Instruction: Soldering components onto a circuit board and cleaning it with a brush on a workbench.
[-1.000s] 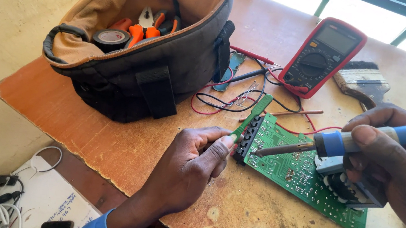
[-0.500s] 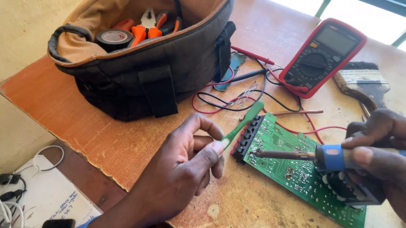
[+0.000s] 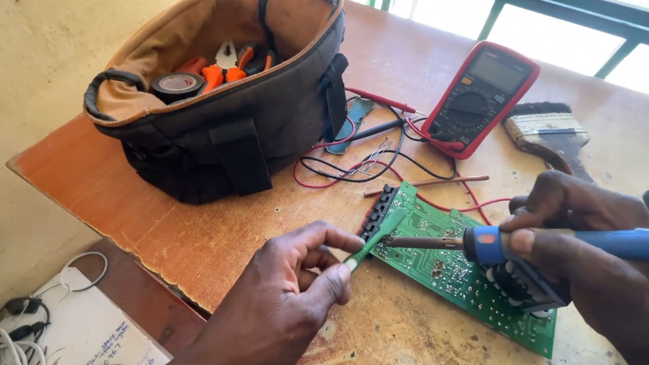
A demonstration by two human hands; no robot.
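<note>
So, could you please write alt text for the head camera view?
A right hand holds a blue soldering iron to a green circuit board while the left hand pinches a thin green strip at its edge. Behind stand an open tool bag and a red multimeter.

Worn, scuffed orange-brown wooden tabletop (image 3: 178, 216), matt and scratched. Black-and-tan woven cloth tool bag (image 3: 268, 113), dull finish. Flat green circuit board (image 3: 473, 288), smooth with a slight sheen. Soldering iron (image 3: 565, 241): glossy blue plastic handle, bare grey metal tip. Red plastic-cased multimeter (image 3: 479, 98), semi-gloss. Glossy black roll of tape (image 3: 177, 85).
</note>
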